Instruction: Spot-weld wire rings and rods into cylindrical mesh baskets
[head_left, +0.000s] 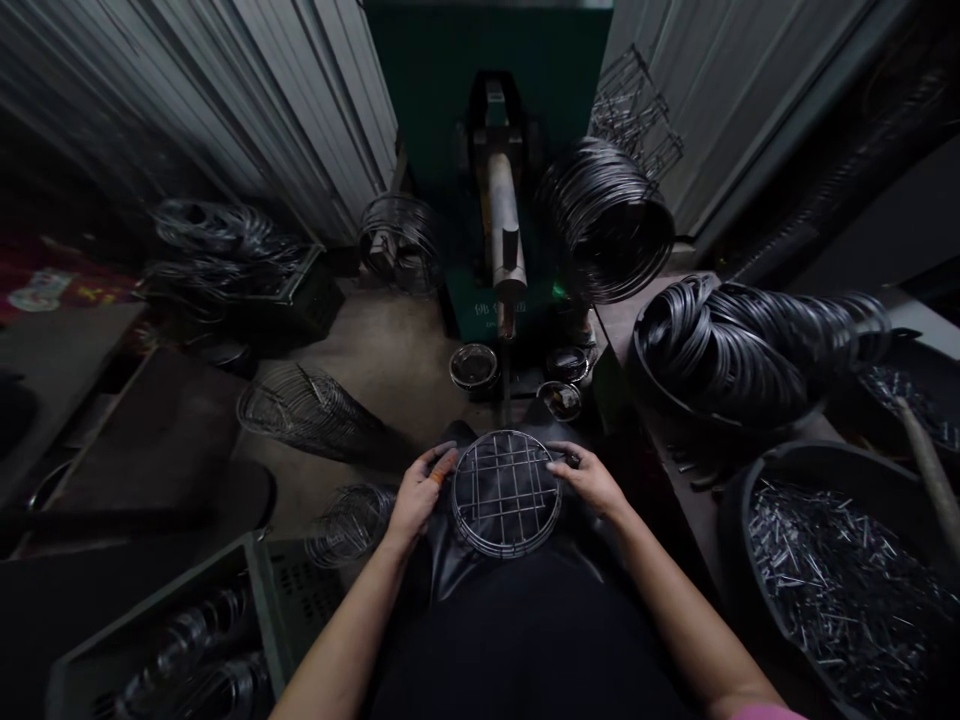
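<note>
Left grip: the person's left hand is closed on the rim of the grid, thumb against fingers; an orange wrap shows on one digit.
Right grip: the right hand pinches the opposite side of the rim.
Grid: round, with crossed wires inside a ring; located between both hands, above the lap and the dark apron.
Machine: green, directly ahead of the grid; a metal cylinder projects from it toward the person.
Cups: three round items near the machine's base, one left and two right; contents too dark to identify.
Left floor: two wire stacks, a tilted one and a nearer one.
Left crates: a near crate and a far crate, both containing wire parts.
Machine flanks: a small coil at left, a large coil at right.
Right tabletop: carries rings in a tub; a nearer tub contains short metal pieces.
</note>
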